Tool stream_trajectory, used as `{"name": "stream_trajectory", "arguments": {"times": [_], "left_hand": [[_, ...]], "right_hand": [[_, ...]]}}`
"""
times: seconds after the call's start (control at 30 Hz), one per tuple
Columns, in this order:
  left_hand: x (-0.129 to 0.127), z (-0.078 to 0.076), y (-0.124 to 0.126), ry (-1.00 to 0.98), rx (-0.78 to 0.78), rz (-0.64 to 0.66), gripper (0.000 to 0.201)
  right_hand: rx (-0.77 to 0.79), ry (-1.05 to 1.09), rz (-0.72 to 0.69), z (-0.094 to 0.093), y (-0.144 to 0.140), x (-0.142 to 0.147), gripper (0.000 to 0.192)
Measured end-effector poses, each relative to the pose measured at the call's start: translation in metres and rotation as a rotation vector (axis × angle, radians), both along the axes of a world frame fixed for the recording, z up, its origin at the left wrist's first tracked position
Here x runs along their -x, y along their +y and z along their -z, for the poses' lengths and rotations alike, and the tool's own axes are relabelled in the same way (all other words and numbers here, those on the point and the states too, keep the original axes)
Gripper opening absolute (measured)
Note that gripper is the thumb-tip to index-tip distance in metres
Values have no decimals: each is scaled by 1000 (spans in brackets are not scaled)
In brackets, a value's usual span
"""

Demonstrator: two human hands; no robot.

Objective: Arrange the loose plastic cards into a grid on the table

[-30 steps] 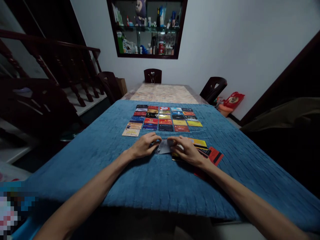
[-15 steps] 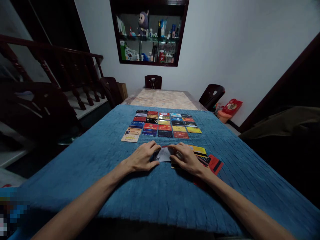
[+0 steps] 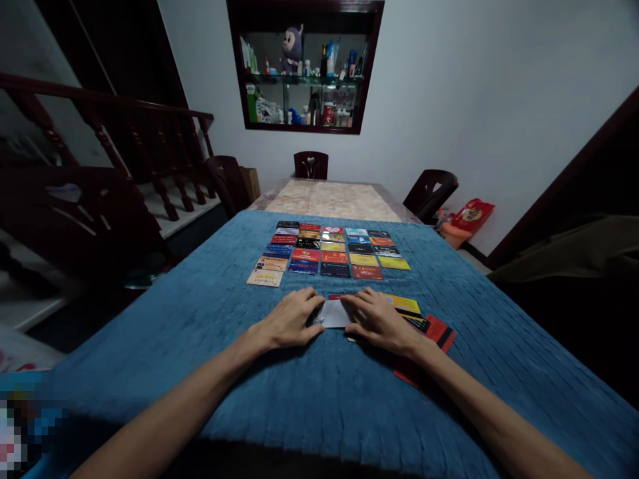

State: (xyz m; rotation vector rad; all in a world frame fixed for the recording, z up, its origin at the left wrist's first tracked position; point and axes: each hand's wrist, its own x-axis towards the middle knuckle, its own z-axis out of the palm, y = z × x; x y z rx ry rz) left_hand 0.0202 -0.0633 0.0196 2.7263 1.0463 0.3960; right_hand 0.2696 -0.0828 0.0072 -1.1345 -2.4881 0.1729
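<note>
My left hand and my right hand lie palm down on a blue cloth, fingertips meeting on a pale grey card between them. Both hands pinch or press this card; it lies nearly flat. Under and beside my right hand is a loose pile of cards, yellow, black and red. Farther away, several coloured cards lie face up in a neat grid of rows.
The blue cloth covers the near part of a long table with a marbled top. Dark chairs stand around it. A stair railing is at left. A wall cabinet holds bottles and a toy.
The hands have stayed on the grey card with only small finger shifts. The view has tilted slightly, so everything sits a little lower in the picture.
</note>
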Motion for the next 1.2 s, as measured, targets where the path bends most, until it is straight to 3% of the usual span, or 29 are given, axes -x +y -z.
{"name": "stream_trajectory", "arguments": {"times": [0.47,0.87,1.03,1.2], "left_hand": [[-1,-2,1,49,36,-17,31],[-1,0,6,61,19,10,28],[-6,-11,10,88,-19,39,31],[-32,-29,24,113,-126,76,29]], "right_hand": [[-24,-95,0,-3,5,0,49],[-9,-46,-3,-4,5,2,45],[-48,-13,-5,-8,6,-5,45],[-141,23,33,-16,18,-33,45]]}}
